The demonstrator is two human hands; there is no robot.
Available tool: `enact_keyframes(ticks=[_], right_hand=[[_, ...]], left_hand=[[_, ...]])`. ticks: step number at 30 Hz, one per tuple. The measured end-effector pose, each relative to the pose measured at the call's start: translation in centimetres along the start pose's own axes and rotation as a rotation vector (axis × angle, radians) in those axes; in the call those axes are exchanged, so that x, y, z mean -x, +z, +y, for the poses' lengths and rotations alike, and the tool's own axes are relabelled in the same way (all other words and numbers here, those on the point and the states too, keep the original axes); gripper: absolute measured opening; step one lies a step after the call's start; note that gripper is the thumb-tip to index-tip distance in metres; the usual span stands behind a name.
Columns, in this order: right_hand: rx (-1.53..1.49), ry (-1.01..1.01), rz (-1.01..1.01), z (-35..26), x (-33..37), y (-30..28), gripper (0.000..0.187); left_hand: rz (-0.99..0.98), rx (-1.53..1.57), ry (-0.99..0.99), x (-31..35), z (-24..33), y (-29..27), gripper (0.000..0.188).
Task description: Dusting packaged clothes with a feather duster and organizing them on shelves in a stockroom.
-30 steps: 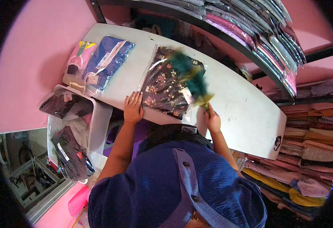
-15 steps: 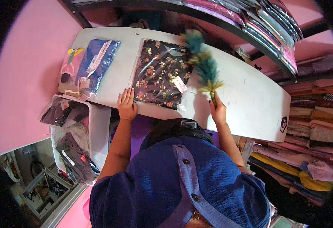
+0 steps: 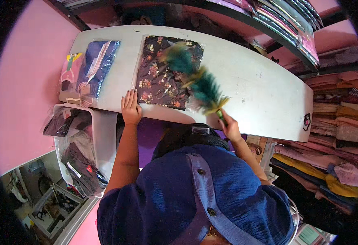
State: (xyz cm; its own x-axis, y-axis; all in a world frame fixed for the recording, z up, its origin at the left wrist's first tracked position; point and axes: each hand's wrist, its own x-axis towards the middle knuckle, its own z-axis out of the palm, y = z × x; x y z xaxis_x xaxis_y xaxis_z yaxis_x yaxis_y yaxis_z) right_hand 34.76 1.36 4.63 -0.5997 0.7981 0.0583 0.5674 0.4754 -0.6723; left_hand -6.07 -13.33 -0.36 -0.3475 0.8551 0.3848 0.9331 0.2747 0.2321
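A feather duster point(image 3: 205, 87) with teal and yellow plumes is in my right hand point(image 3: 230, 125), whose fingers wrap round its green handle. Its blurred plumes lie across the right side of a black floral garment point(image 3: 152, 73) in a clear plastic bag, hiding part of it. My left hand point(image 3: 131, 107) rests flat at the bag's near left corner, fingers stretched out. Both hands are at the near edge of a white table point(image 3: 252, 90).
A blue bagged garment point(image 3: 97, 65) and a pink package point(image 3: 70, 73) lie at the table's left. Below them stands a white bin point(image 3: 104, 130) with bagged clothes. Folded clothes point(image 3: 334, 163) are stacked at right; a dark shelf point(image 3: 264, 30) with packaged garments overhangs the far right.
The feather duster has swung left, from beside the floral garment to over it. My right hand tilted with it. The whole view has shifted slightly; my left hand stays by the bag's corner.
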Motion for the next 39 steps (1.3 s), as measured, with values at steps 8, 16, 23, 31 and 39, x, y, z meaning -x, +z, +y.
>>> enact_keyframes(ticks=[8, 16, 23, 31, 39], right_hand=[[0.181, 0.143, -0.139, 0.6, 0.0, -0.5, 0.050], [0.201, -0.149, -0.216, -1.2, -1.8, 0.3, 0.050], [0.083, -0.116, -0.035, -2.1, -4.2, 1.3, 0.051], [0.132, -0.037, 0.120, -2.7, -7.3, 2.0, 0.053], [0.312, 0.039, -0.033, -5.7, -10.4, 2.2, 0.054]], left_hand=[[0.029, -0.001, -0.013, -0.1, 0.2, 0.1, 0.053], [0.044, 0.009, 0.016, 0.2, -0.2, 0.1, 0.055], [0.030, 0.018, 0.014, 0.0, 0.2, -0.1, 0.055], [0.049, 0.146, -0.003, -1.2, 0.8, -1.8, 0.044], [0.127, 0.174, 0.045, -2.8, -3.4, -2.4, 0.019]])
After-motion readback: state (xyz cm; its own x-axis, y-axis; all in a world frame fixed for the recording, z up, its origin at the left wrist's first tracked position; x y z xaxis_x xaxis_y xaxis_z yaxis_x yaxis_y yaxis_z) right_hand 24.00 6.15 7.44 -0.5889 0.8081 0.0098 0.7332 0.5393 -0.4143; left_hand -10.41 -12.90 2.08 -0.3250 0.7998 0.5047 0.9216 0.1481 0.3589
